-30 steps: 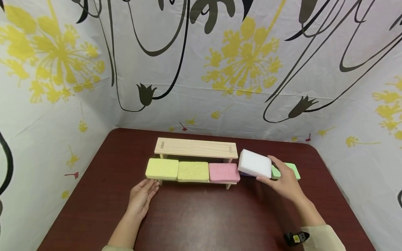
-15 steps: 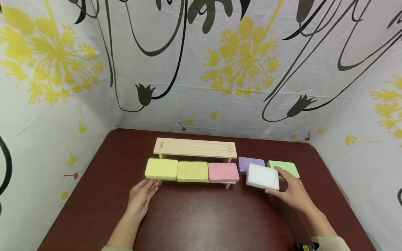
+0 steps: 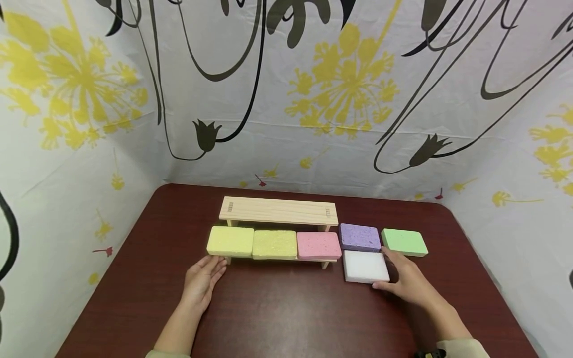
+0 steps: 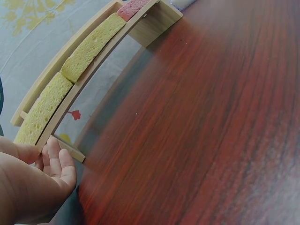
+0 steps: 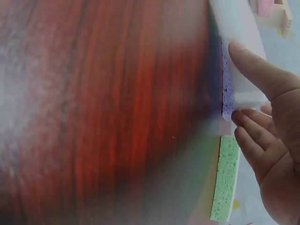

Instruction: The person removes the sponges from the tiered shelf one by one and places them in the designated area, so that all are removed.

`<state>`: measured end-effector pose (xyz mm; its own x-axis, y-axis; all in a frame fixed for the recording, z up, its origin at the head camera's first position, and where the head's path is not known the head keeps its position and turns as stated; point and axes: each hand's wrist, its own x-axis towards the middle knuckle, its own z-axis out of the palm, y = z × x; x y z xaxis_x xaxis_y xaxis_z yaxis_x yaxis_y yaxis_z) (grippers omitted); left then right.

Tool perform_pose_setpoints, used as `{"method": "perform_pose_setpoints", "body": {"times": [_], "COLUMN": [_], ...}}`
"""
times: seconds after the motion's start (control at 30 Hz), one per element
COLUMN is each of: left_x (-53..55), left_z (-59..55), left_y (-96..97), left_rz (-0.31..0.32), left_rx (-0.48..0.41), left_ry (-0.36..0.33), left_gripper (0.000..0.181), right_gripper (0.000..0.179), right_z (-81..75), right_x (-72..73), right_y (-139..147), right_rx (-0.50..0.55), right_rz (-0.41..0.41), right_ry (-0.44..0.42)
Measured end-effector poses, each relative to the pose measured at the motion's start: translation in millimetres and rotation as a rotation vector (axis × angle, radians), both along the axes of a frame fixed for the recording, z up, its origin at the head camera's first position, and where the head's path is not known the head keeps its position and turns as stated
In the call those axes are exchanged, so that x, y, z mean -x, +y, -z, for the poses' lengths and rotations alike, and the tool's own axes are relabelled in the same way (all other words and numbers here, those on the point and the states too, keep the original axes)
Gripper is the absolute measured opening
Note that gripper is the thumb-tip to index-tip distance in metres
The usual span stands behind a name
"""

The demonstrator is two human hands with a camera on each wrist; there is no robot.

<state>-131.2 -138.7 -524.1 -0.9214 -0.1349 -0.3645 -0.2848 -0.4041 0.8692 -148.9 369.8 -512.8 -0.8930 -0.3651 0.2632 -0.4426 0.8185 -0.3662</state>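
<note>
My right hand (image 3: pixel 409 278) grips a white sponge (image 3: pixel 366 266) by its right side, thumb at the front and fingers at the back. It lies level just in front of a purple sponge (image 3: pixel 359 237); whether it touches the table I cannot tell. At the front left corner of a wooden stand (image 3: pixel 278 211), my left hand (image 3: pixel 203 283) holds the edge, thumb above and fingers below in the left wrist view. On the stand's front board sit a pale yellow sponge (image 3: pixel 230 241), a darker yellow sponge (image 3: pixel 274 244) and a pink sponge (image 3: pixel 319 245), side by side.
A green sponge (image 3: pixel 404 241) lies right of the purple one. The dark red table (image 3: pixel 286 313) reaches back to a patterned white cloth (image 3: pixel 268 109), which also rises along both sides.
My right hand has brought the white sponge from above the purple one down toward me, first rightward, then back left, uncovering the purple sponge. The left hand stays at the stand.
</note>
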Motion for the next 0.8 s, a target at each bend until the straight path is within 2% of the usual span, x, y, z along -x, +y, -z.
{"method": "perform_pose_setpoints", "body": {"times": [0.13,0.27,0.57,0.8], "left_x": [-0.2,-0.1,-0.2,0.5], "left_z": [0.0,0.3,-0.9,-0.7], "left_y": [0.0,0.3,0.8,1.5], "left_rz": [0.0,-0.001,-0.004,-0.011], "left_rx": [0.006,0.001,0.001,-0.009], "left_ry": [-0.002,-0.002,-0.011,-0.015], "left_gripper": [0.045,0.045,0.045,0.042], "right_gripper": [0.103,0.097,0.087,0.084], "right_z": [0.4,-1.9,-11.5,-15.4], "right_x": [3.9,8.1,17.6,27.8], "right_y": [-4.7,-13.8,-43.5,-67.9], "right_rx": [0.011,0.046,0.134,0.201], "right_rz": [-0.004,0.012,0.036,-0.005], "right_ry": [0.07,0.121,0.018,-0.018]}}
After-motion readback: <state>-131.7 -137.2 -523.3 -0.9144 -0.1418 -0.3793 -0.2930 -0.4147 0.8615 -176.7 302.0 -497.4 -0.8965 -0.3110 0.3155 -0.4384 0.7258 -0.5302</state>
